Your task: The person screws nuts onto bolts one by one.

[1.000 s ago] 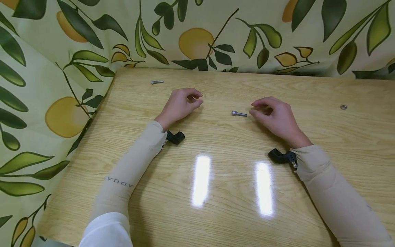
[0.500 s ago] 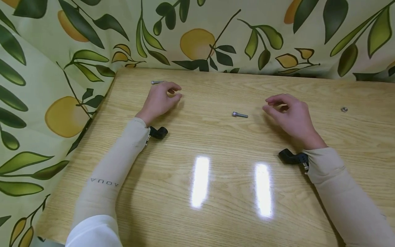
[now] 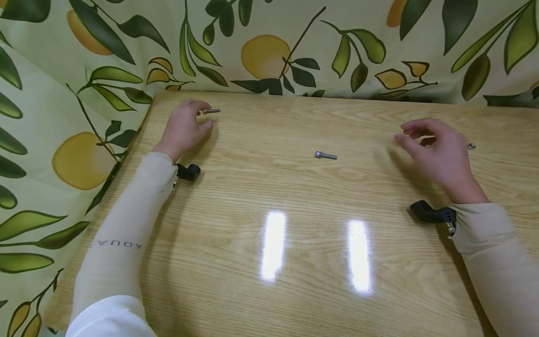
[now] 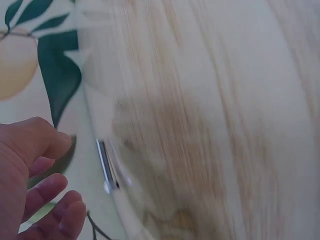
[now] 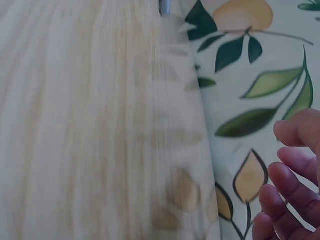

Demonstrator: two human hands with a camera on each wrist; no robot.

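Note:
At the table's far left, my left hand is beside a silver bolt, its loosely bent fingers overlapping the bolt's head in the head view. In the left wrist view that bolt lies apart from the fingertips, with nothing between finger and thumb. My right hand hovers at the right with its fingers loosely curved around nothing. Just past its knuckles lies a small metal nut, partly covered by the hand in the head view. Between the hands, a second silver bolt lies on the table.
The glossy wooden table carries two bright light reflections. A leaf-and-fruit patterned cloth hangs along its back and left edges. A black wrist camera mount sticks out below the right hand; the left wrist has another.
My left hand has moved left and away to the far-left bolt. My right hand has moved right, from the middle bolt toward the nut. The bolts have stayed in place.

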